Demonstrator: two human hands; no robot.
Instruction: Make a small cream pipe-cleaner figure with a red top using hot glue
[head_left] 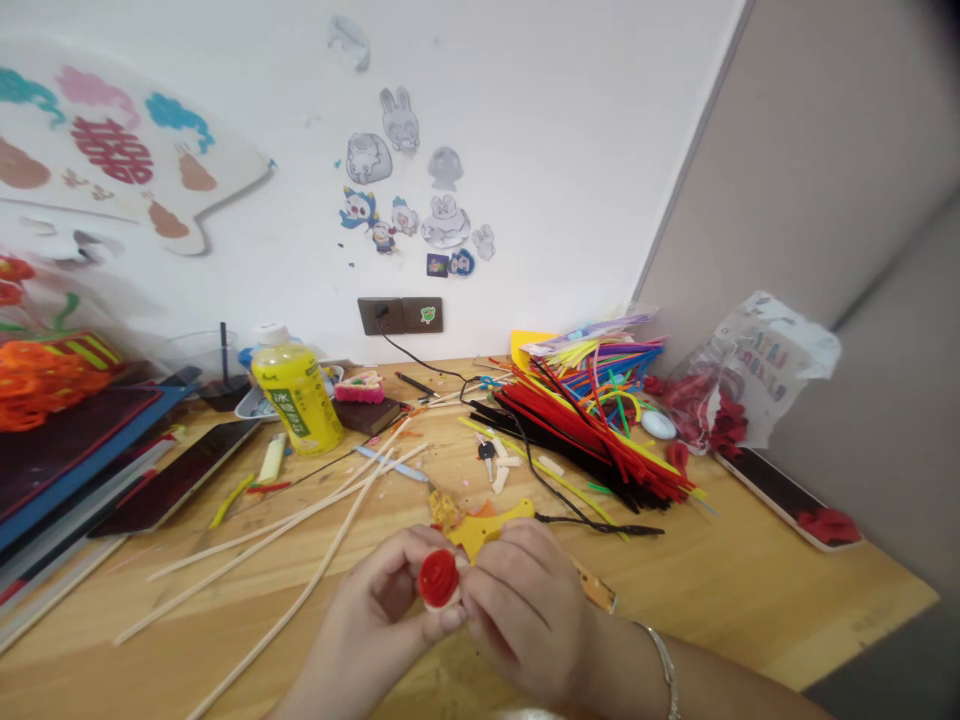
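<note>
1. Close work at a craft desk: a person's left hand (371,600) and right hand (529,615) meet over a small red flower (439,580) with a pale base, held up just above a wooden desk (757,590).
2. Left fingers curl together around the flower's lower side, the thumb hidden behind it; right fingers close in from the other side, pressed on the pale base. Both hands grip it, with no gap showing between them and the bloom.
3. A silver bangle (666,668) circles the right wrist.
4. A yellow cutout (487,528) lies on the desk directly beyond the hands, partly under the right hand, with a crumpled yellow scrap (444,510) just beside it.
5. Long wooden sticks (262,545) fan across the desk to the left of the hands.
6. Red and black pipe cleaners (592,430) lie heaped farther back, under a bundle of multicoloured ones (600,360); a black cable (570,505) runs along the heap's front.
7. A yellow-labelled drink bottle (296,400) stands at the back left, near a wall socket (399,315).
8. Cartoon stickers (405,190) dot the white wall above, and a plastic bag (765,365) with red pieces inside sits at the back right corner.
</note>
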